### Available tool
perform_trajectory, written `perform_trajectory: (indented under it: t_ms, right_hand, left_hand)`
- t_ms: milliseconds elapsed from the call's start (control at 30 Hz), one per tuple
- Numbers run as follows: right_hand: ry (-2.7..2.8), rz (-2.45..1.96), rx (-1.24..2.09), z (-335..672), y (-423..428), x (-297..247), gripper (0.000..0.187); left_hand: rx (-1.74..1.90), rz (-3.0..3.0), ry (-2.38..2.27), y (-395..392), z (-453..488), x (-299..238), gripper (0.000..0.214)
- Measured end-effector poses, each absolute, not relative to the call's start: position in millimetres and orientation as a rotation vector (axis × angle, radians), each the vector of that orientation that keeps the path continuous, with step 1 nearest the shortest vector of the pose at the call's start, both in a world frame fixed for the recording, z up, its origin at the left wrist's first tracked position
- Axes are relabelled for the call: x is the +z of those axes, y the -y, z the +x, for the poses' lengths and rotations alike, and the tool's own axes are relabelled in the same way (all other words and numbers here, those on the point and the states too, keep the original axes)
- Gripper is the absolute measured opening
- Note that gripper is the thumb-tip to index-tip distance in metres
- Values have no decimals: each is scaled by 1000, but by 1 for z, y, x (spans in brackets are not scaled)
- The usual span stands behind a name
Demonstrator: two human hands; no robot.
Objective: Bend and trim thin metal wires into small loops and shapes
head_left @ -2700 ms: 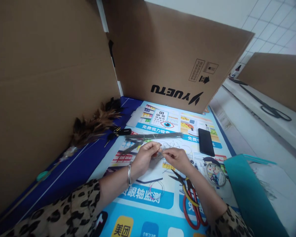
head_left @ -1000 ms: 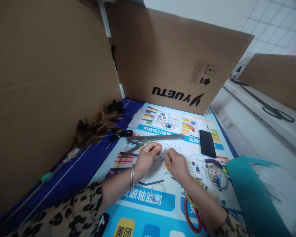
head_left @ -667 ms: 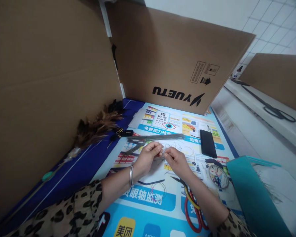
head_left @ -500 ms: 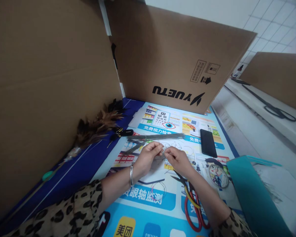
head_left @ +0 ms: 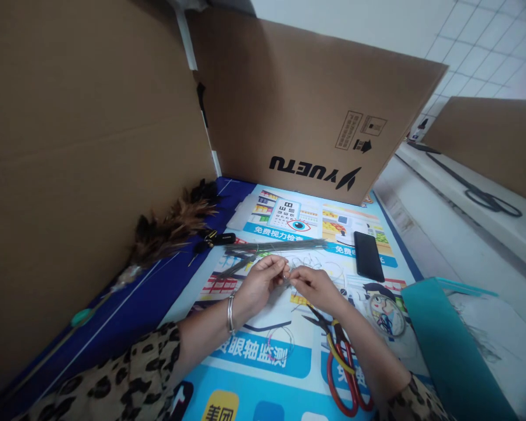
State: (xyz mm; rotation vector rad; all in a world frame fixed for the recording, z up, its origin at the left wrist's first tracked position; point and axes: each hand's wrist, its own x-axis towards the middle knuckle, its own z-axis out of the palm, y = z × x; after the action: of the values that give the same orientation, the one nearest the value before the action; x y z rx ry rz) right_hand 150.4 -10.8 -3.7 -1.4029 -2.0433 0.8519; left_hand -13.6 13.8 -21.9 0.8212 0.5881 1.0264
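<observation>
My left hand (head_left: 263,283) is closed in a pinch, a silver bangle on its wrist. My right hand (head_left: 313,287) pinches close beside it, fingertips almost touching. Between them is a fine strand that looks like thin wire (head_left: 286,277), mostly hidden by the fingers. Pale curly wires (head_left: 318,263) lie just beyond the hands. Behind the left hand is a tied bundle of straight grey wires (head_left: 280,245). Next to my right forearm lie red-handled scissors (head_left: 355,380) and yellow-handled pliers (head_left: 331,342), overlapping. A loop of thin coloured wire (head_left: 280,345) rests in front.
A black phone (head_left: 368,256) lies on the right. Nearby are a round clear dish (head_left: 386,314) and a teal box (head_left: 447,351) holding white material. Cardboard panels (head_left: 315,105) stand behind and at left. Brown feathers (head_left: 170,225) and a black key fob (head_left: 223,238) lie leftward.
My right hand has shifted slightly left, its fingertips now nearer the left hand's. Both hands stay pinched. The view has tilted a little; the tools and wires lie as before.
</observation>
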Motion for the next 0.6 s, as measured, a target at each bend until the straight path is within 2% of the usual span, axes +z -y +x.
perform_trajectory:
  t_ms: [300,600]
  right_hand:
    - [1701,-1316,1015,157,9,11,29]
    - [1493,-1124,1299,159,12,17,18]
  left_hand:
    - [759,941,-493,-6,-12,-20,16]
    - [593,1015,-438,-2,-13,-17,17]
